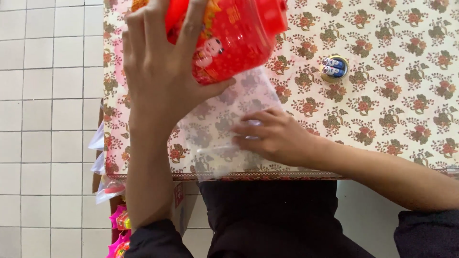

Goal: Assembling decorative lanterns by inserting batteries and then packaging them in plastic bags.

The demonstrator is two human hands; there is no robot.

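My left hand [160,71] is wrapped around a red translucent lantern-like toy [234,33] with gold decoration and a small doll figure on it, holding it tilted above the table. My right hand [272,136] rests flat on a clear plastic bag [224,114] that lies on the floral tablecloth, fingers spread and pressing the bag down near the table's front edge. The lantern's lower end sits at the bag's upper end; whether it is inside the bag I cannot tell.
Two blue-and-silver batteries lie in a small gold dish [333,68] right of the lantern. The table with floral cloth [397,95] ends at its front edge near me. White floor tiles [48,119] lie to the left. Packaged pink and red toys [119,224] sit below the table's left corner.
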